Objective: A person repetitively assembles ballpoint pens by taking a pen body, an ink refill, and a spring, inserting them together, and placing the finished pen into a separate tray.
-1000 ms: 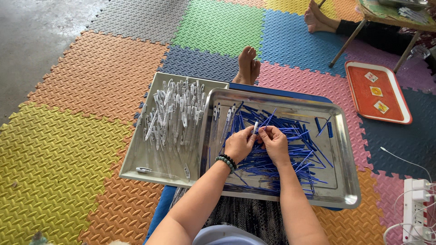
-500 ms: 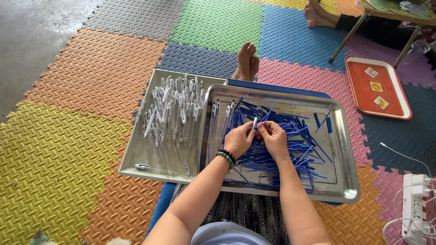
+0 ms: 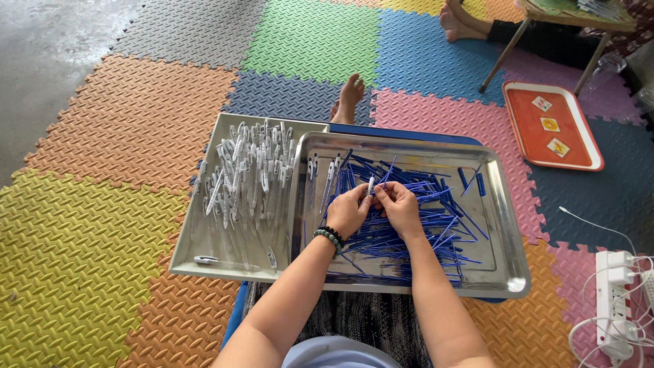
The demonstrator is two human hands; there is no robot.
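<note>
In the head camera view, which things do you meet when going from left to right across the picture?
Tray of white pen parts → left hand → right hand → tray of blue refills → orange tray → white power strip.

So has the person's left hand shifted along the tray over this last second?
No. The left hand sits by the same near-left part of the blue-refill tray, against the right hand, pinching a pen piece.

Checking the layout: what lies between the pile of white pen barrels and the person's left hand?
In the head view, the raised rim of the right steel tray lies between the white pen barrels and the left hand.
</note>
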